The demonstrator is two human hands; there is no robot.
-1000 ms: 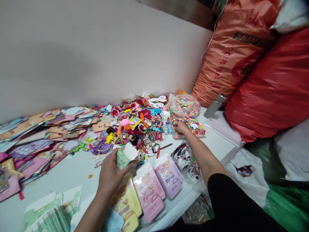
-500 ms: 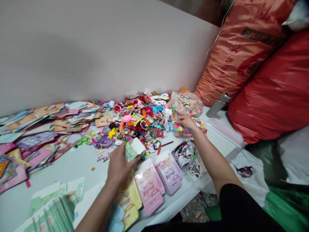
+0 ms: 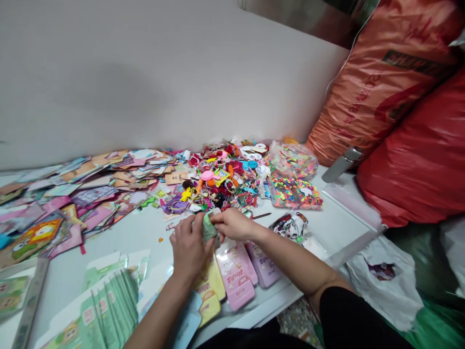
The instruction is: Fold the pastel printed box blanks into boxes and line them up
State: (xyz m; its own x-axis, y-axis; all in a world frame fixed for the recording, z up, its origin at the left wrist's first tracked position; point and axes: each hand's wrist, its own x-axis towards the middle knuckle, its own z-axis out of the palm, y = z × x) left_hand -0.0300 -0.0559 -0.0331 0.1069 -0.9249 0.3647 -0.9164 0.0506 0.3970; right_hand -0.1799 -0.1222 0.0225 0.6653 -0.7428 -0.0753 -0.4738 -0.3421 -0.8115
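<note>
My left hand (image 3: pixel 191 245) grips a small green carton (image 3: pixel 209 229), its fingers around the side. My right hand (image 3: pixel 232 224) is at the carton's top end, fingers pressed together; whatever they hold is hidden. Just below both hands lie flat folding cartons: yellow (image 3: pixel 212 286), pink (image 3: pixel 238 278) and purple (image 3: pixel 263 264). Behind the hands spreads a heap of small colourful trinkets (image 3: pixel 218 182). To its right is a clear bag of bright confetti-like pieces (image 3: pixel 296 193).
Flat green cartons (image 3: pixel 109 305) stand in a row at lower left. Loose printed cards (image 3: pixel 94 182) cover the back left. A metal bottle (image 3: pixel 341 166) stands at back right, beside orange (image 3: pixel 378 92) and red sacks (image 3: pixel 417 150). A grey wall (image 3: pixel 145 72) closes the back.
My right hand has moved left from the bag of bright pieces to the green carton in my left hand. The view has shifted slightly left.
</note>
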